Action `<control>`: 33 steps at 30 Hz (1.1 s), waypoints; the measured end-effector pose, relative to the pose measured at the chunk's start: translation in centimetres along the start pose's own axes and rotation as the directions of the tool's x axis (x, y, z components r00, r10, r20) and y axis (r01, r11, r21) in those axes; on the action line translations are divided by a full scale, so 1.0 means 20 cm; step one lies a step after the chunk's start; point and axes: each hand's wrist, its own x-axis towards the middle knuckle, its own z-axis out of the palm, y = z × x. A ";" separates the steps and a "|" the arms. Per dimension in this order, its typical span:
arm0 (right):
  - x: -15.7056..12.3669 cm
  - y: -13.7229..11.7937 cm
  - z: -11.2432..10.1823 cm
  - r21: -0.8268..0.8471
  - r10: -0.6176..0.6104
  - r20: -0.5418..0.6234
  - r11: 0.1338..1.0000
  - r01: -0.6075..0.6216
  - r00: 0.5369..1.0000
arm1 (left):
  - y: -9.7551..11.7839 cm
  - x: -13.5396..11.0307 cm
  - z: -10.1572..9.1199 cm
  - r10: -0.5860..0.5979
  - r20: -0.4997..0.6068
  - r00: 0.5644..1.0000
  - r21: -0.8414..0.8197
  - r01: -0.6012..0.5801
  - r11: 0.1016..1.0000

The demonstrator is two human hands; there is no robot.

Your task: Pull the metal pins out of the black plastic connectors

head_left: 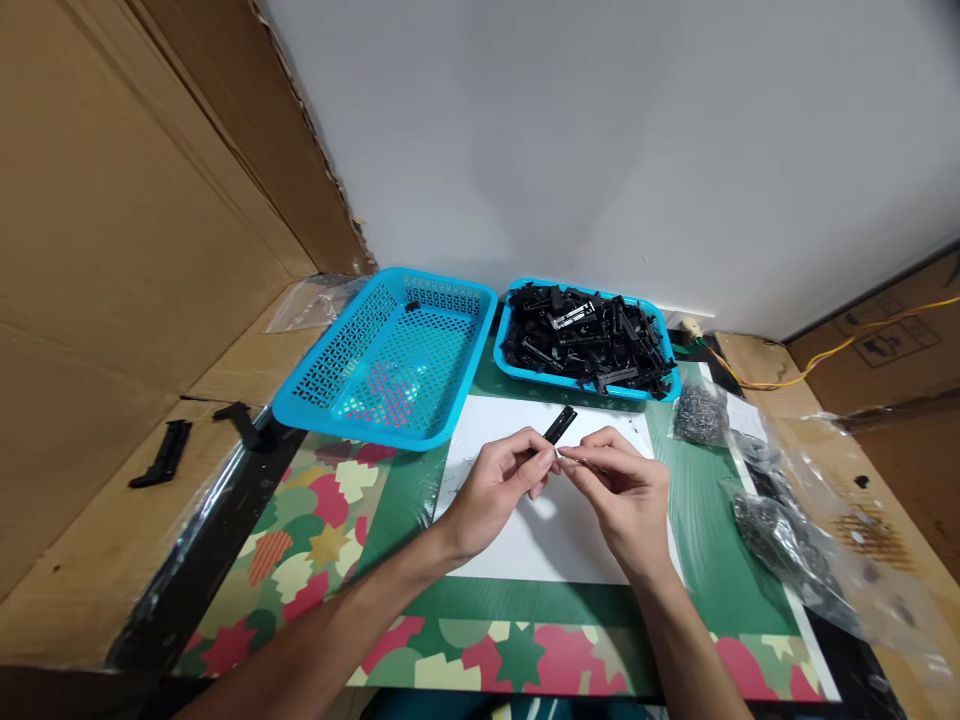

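Observation:
My left hand (496,487) is closed around a small black plastic part (560,425), whose end sticks up past the fingertips. My right hand (626,492) meets it at the fingertips in a pinch; what it pinches is too small to make out. Both hands hover over a white sheet (547,540) lying on the green mat. Behind them stands a blue basket (517,368) heaped with black plastic parts (589,340). To its left a second blue basket (390,360) holds only one small black piece (412,306).
Clear plastic bags of small dark metal parts (780,540) lie at the right, with another small pile (697,410) near the full basket. Two loose black parts (161,455) rest on the cardboard at left. Cardboard walls stand left; a yellow wire (825,355) runs at back right.

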 end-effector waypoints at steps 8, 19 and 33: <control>0.00 0.01 -0.03 -0.010 0.095 0.112 0.995 -0.094 0.989 | -0.01 0.00 -0.01 0.046 -0.005 0.999 0.010 -0.046 0.999; 0.00 0.00 -0.03 0.025 0.408 0.050 0.912 -0.409 0.912 | 0.01 0.00 -0.02 0.162 -0.016 0.987 0.475 -0.135 0.869; 0.12 0.03 -0.17 -0.435 0.432 0.069 0.824 -0.363 0.899 | -0.11 -0.01 -0.02 0.164 0.037 0.986 0.621 -0.151 0.769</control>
